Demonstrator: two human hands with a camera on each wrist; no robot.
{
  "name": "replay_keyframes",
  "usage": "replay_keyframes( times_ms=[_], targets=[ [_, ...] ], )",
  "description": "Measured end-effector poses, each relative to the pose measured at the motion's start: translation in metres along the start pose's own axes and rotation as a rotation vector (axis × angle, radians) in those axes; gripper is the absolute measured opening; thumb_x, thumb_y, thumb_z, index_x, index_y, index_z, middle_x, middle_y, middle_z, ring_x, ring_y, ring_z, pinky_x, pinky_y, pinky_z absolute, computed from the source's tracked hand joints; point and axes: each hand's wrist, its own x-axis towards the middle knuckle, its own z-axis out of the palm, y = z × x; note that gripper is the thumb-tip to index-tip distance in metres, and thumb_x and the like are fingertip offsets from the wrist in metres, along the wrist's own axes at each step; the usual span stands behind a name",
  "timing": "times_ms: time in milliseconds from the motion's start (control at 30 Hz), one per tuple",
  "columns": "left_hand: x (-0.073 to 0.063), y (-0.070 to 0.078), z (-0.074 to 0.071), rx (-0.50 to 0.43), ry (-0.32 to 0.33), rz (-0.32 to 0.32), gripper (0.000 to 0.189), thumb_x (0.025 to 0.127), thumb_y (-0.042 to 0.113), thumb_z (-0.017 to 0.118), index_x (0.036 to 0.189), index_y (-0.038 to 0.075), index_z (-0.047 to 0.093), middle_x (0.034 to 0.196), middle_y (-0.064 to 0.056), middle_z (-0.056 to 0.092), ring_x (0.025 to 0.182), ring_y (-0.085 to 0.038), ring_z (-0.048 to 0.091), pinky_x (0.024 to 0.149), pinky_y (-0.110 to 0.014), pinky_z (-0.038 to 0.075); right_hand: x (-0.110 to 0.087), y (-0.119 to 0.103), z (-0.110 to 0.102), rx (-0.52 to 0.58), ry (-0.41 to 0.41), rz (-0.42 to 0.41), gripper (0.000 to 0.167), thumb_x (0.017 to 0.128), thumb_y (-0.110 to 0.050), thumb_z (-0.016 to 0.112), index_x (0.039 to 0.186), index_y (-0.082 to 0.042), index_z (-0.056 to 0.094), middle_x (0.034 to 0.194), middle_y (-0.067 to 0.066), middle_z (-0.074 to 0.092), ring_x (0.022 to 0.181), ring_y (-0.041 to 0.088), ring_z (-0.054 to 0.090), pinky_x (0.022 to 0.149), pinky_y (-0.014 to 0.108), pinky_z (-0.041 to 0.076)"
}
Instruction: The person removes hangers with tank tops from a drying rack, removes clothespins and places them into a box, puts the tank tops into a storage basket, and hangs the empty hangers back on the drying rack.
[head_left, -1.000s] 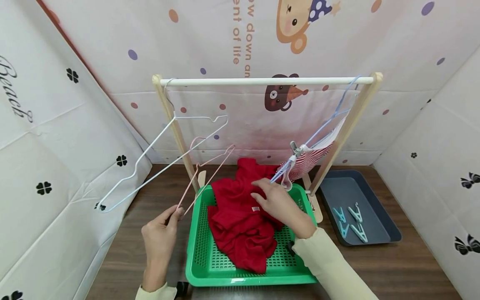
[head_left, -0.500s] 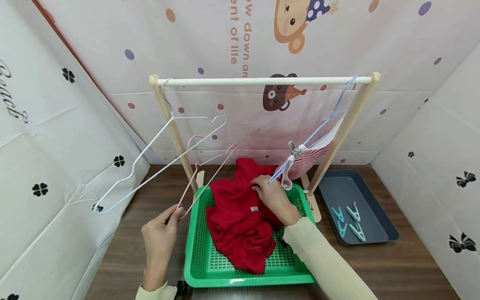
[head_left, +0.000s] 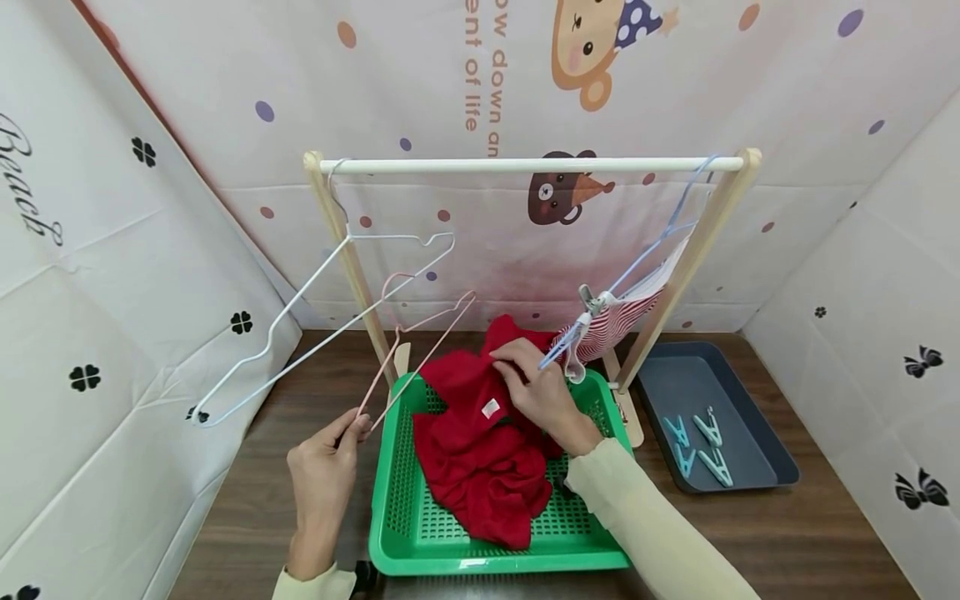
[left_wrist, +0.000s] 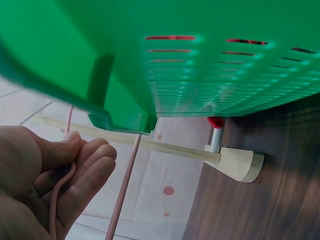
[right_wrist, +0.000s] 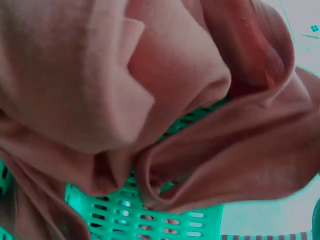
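Red cloth garment (head_left: pixel 487 479) in green perforated plastic basket (head_left: pixel 498 566)
Left hand (head_left: pixel 324 475): fingers pinch slim pink hanger (left_wrist: pixel 123 187). Right hand (head_left: pixel 545 398): fingers grasp garment's far part.

Under the rail (head_left: pixel 480 166) runs a wide gap between the white hanger (head_left: pixel 307 286) and the blue hanger (head_left: pixel 637 260), where a hand could pass. The pink hanger (head_left: pixel 435 347), held by the left hand (head_left: pixel 324 479), cuts into its lower left. The blue hanger slants down across the right hand (head_left: pixel 546 400); I can't tell whether they touch. The striped cloth (head_left: pixel 618 325) and wooden post (head_left: pixel 686 283) obstruct the back right. The basket (head_left: pixel 498 567) can be reached over its near rim.
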Motion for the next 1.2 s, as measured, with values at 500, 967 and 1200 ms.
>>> replay_keyframes(
  times_ms=[500,967,1200],
  targets=[
    [0.003,0.000,0.002,0.007,-0.003,0.003,0.017,0.085,-0.012,0.083,0.101,-0.008,0.082,0.084,-0.015,0.079,0.071,-0.013,0.075,0.067,-0.005,0.051,-0.011,-0.002,0.005,0.017,-0.752,0.272,0.004,0.102,-0.016,0.076,0.101,-0.015,0.079,0.097,-0.006,0.071,0.086,0.006,0.065,0.079,0.026,0.056],
    [0.003,0.000,0.002,0.069,0.004,0.033,0.015,0.085,-0.002,0.087,0.099,-0.003,0.084,0.078,-0.009,0.079,0.068,-0.016,0.076,0.069,-0.002,0.047,-0.007,0.019,0.017,-0.299,-0.465,0.335,0.044,0.097,-0.018,0.081,0.135,0.002,0.070,0.124,0.018,0.072,0.116,0.036,0.066,0.100,0.048,0.056],
    [0.000,-0.002,0.001,0.056,0.016,0.048,0.016,0.084,-0.003,0.088,0.100,-0.003,0.084,0.078,-0.009,0.079,0.067,-0.014,0.076,0.069,-0.003,0.048,-0.006,0.023,0.017,-0.183,-0.089,0.247,0.028,0.099,0.001,0.073,0.126,-0.003,0.074,0.112,0.012,0.075,0.108,0.030,0.069,0.095,0.045,0.056]
  ],
)
